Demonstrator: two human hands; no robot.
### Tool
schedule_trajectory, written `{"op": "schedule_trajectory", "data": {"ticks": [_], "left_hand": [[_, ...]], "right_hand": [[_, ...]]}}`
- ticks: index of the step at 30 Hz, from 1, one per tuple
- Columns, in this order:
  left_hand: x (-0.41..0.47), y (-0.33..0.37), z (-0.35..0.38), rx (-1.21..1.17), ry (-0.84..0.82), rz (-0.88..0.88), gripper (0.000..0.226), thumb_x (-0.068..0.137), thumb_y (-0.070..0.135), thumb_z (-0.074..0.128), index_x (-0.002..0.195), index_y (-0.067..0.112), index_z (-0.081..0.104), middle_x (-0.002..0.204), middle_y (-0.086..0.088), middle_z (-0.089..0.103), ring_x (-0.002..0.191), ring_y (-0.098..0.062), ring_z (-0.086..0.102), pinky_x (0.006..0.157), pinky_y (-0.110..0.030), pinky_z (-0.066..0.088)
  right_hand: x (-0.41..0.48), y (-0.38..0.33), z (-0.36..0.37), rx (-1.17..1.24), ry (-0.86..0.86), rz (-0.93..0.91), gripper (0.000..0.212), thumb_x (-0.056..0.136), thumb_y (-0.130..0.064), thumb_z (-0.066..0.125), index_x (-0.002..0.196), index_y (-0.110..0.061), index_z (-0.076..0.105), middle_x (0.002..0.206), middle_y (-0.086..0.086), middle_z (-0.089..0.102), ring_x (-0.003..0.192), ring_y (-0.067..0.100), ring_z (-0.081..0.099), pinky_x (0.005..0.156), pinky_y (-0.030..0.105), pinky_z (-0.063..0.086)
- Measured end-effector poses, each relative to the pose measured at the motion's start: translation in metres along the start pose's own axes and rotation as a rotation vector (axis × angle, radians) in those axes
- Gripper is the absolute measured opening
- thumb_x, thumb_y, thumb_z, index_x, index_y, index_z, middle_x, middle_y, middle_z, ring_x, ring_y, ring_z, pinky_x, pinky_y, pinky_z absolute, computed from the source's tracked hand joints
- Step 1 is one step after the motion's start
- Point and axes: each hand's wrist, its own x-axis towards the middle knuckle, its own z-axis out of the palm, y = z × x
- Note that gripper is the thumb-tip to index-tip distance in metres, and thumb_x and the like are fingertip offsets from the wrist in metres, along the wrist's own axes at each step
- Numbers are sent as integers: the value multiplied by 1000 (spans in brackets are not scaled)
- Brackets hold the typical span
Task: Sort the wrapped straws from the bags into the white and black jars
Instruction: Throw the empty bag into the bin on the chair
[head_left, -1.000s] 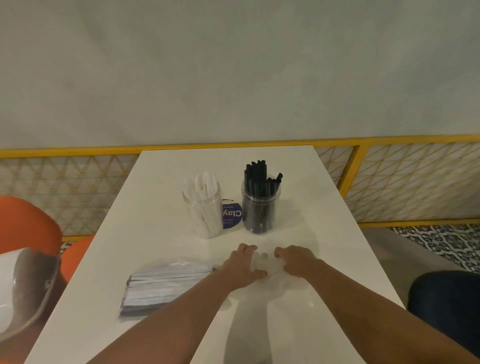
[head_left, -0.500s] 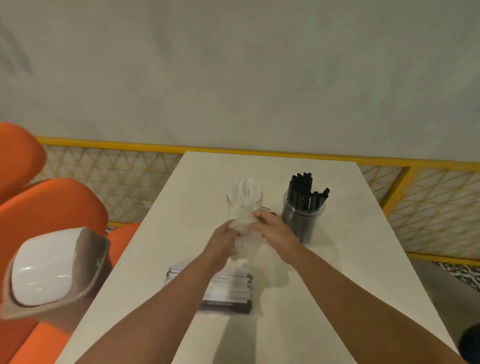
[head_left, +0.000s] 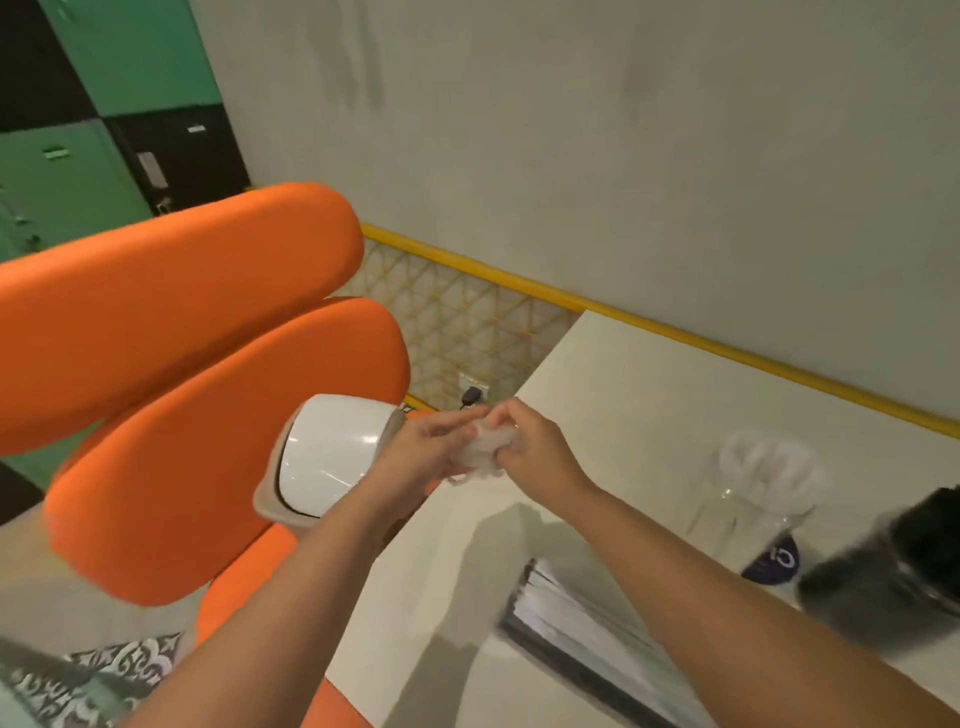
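Observation:
My left hand (head_left: 434, 449) and my right hand (head_left: 535, 449) both grip a crumpled clear plastic bag (head_left: 484, 451), held over the table's left edge right beside a white swing-lid bin (head_left: 335, 454). On the table at the right stand the clear jar of white straws (head_left: 761, 491) and, blurred at the frame edge, the jar of black straws (head_left: 898, 577). A flat bag of wrapped straws (head_left: 582, 636) lies on the table under my right forearm.
The white table (head_left: 639, 395) runs along a grey wall with a yellow mesh rail (head_left: 467, 317). Two orange chair backs (head_left: 171, 364) stand left of the table behind the bin. A round blue label (head_left: 774, 564) sits between the jars.
The view swung left. Both hands lifted the crumpled bag from in front of the jars and carried it left to the bin beside the table.

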Motion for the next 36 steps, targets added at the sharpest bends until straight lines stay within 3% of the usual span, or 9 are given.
{"op": "schedule_trajectory", "data": {"ticks": [2,4,9,12,16,21,25,30,36], "left_hand": [[2,1,-29,122,169,93,28,91,-6,50,113,3,65,81,-3,72,60,-4,64,53,-14,48],[10,2,-56,250,319,132,35,86,-12,51,108,11,64,88,-6,67,74,-13,63,57,-15,47],[38,-31,-119,621,671,114,29,81,-6,54,104,9,65,97,-13,60,92,-33,59,70,-31,45],[46,-59,-140,708,808,29,29,84,-5,47,102,3,69,106,-12,42,91,-30,51,74,-29,42],[60,-92,-151,791,780,-50,29,85,-4,47,96,4,72,102,-12,42,86,-24,46,70,-22,29],[79,-125,-157,896,597,-278,26,90,17,54,113,15,67,118,-9,57,103,-30,56,91,-35,42],[82,-130,-153,1129,385,-476,26,93,39,48,106,26,67,100,1,65,102,-23,55,99,-43,40],[76,-104,-140,1120,500,-295,14,83,18,51,84,15,64,90,-6,65,85,-28,58,73,-35,46],[63,-77,-83,1025,587,35,17,84,17,52,96,8,59,98,-13,57,89,-34,54,78,-44,49]], "right_hand": [[16,-14,23,177,-62,32,29,80,4,54,100,-16,50,89,-6,53,81,15,54,70,24,48],[29,-21,43,291,-130,50,36,81,2,58,107,-20,47,93,-11,51,91,15,55,77,26,49],[51,-21,77,148,-203,18,47,85,-5,62,127,-18,45,115,-6,43,110,11,47,71,5,37],[53,-9,85,126,-215,42,43,85,-5,61,123,-20,48,120,-2,46,109,11,47,68,2,40],[46,10,85,90,-201,74,36,85,-3,58,115,-22,51,114,0,47,100,11,50,73,2,39],[38,26,75,71,-220,154,28,89,-7,56,113,-20,54,111,-3,49,98,11,53,69,8,40],[32,34,67,61,-226,209,25,89,-8,57,110,-22,53,103,-5,48,95,13,54,64,12,42],[26,42,50,-10,-236,273,27,88,-10,59,113,-18,53,105,1,48,89,14,51,65,14,41],[10,58,22,-84,-300,384,25,85,-12,63,107,-19,54,95,1,46,68,13,48,59,21,41]]}}
